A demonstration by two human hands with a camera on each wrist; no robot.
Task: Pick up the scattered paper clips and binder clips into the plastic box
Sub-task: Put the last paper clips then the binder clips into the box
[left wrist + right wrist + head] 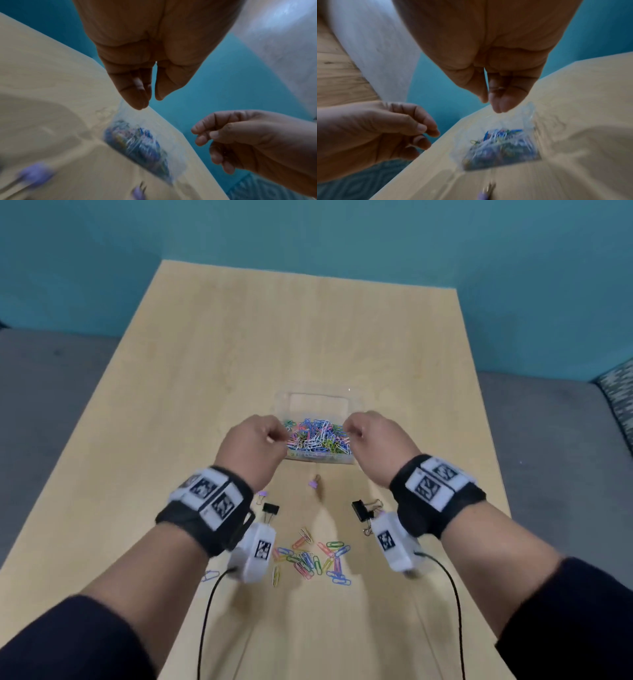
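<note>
The plastic box [320,405] is clear, rectangular and open-topped, standing upright near the middle of the table. Its near half holds a heap of coloured paper clips [317,438]; the far half shows bare bottom. More loose paper clips [313,558] in mixed colours lie scattered flat on the table, nearer than the box. One black binder clip [270,510] lies to the left of that scatter, another black binder clip [361,508] to its right. A small purple binder clip [313,483] lies just near of the box.
</note>
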